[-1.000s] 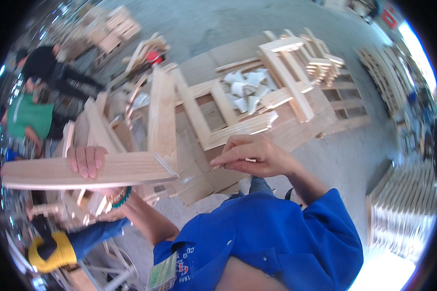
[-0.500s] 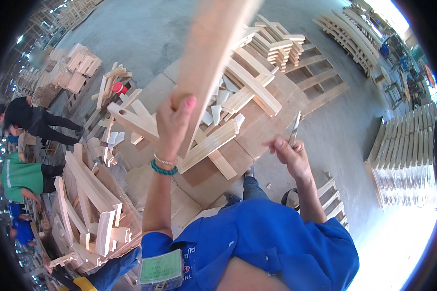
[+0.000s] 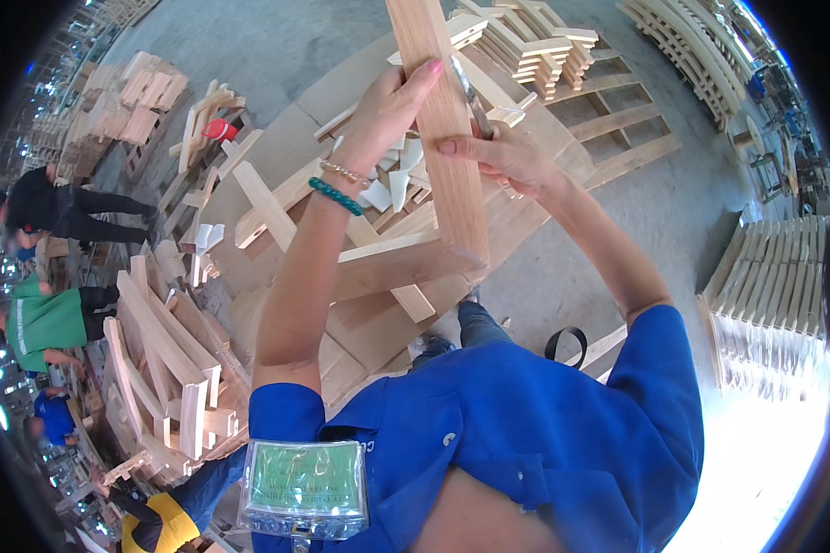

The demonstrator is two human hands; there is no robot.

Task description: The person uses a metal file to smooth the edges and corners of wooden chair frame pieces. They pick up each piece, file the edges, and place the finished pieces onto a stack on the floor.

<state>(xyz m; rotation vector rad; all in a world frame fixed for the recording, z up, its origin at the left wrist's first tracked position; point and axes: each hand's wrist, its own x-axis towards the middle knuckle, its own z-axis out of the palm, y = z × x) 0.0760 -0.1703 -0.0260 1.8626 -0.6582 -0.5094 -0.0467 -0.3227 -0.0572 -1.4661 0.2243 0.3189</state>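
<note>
An angled pale wooden frame piece [image 3: 456, 198] stands tilted up in front of me, with a shorter leg running left from its lower end. My left hand [image 3: 392, 106] is closed around its upper left edge, thumb on the face. Against the opposite edge is my right hand [image 3: 507, 157], its thumb pressed to the wood. Its curled fingers hold a slim, knife-like metal tool [image 3: 468, 92], which lies along that edge. Part of the tool is hidden by the hand. Beneath the piece, more wooden parts and white scraps [image 3: 401, 175] lie on a cardboard-covered surface [image 3: 341, 336].
Stacked wooden frames [image 3: 535, 51] sit on a pallet [image 3: 622, 120] at the far right. Curved wooden parts [image 3: 171, 369] fill a pile at left. Several people work along the left side, one in green [image 3: 51, 313]. A wrapped stack [image 3: 770, 295] stands at right.
The wooden piece has moved down and turned, so its angled lower leg shows. My right hand, apart from it before, has come up and left with the tool to meet its edge.
</note>
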